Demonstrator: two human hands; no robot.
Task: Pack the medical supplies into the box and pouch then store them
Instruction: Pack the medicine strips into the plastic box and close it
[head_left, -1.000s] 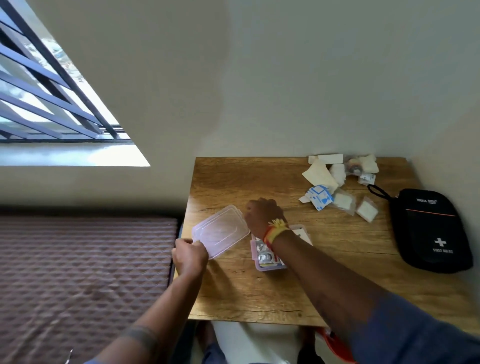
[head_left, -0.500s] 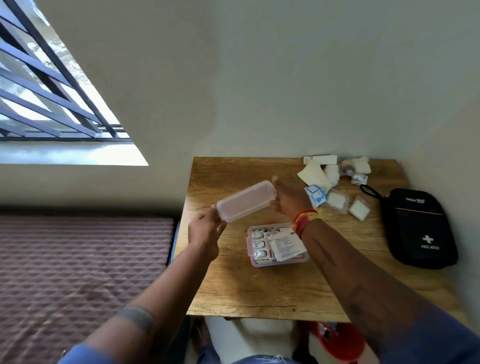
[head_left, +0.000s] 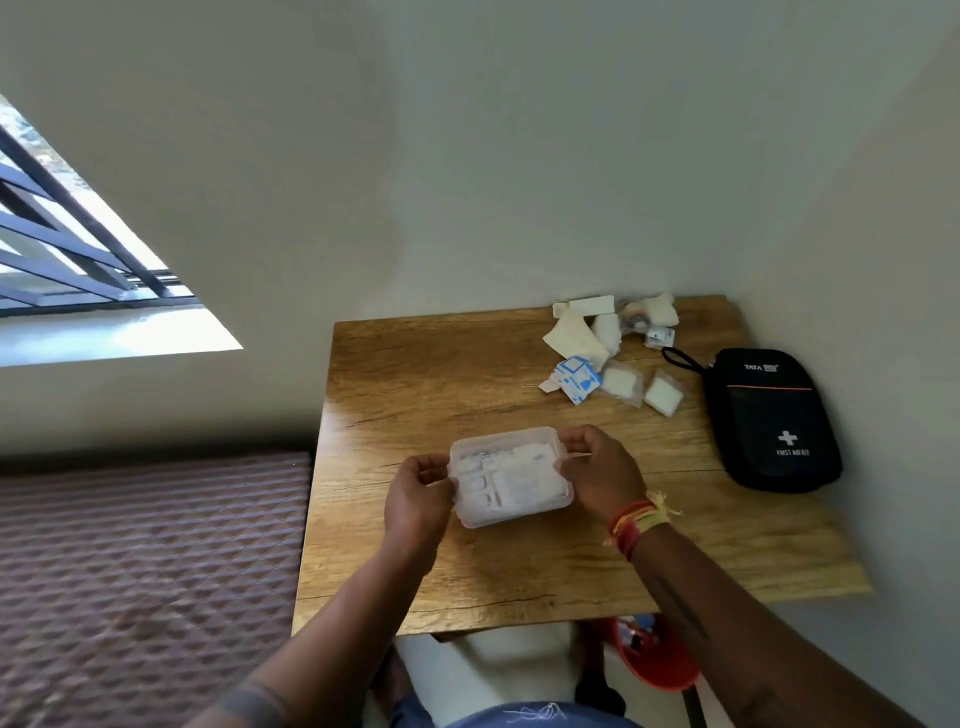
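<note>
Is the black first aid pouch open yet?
No: the black first aid pouch lies flat and closed at the table's right edge, while both hands are at the plastic box.

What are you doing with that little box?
A person is putting the clear lid onto a small plastic box of medical supplies on the wooden table. The left hand grips the lid's left end and the right hand grips its right end. More white packets lie loose at the table's far side, next to a black first aid pouch.
</note>
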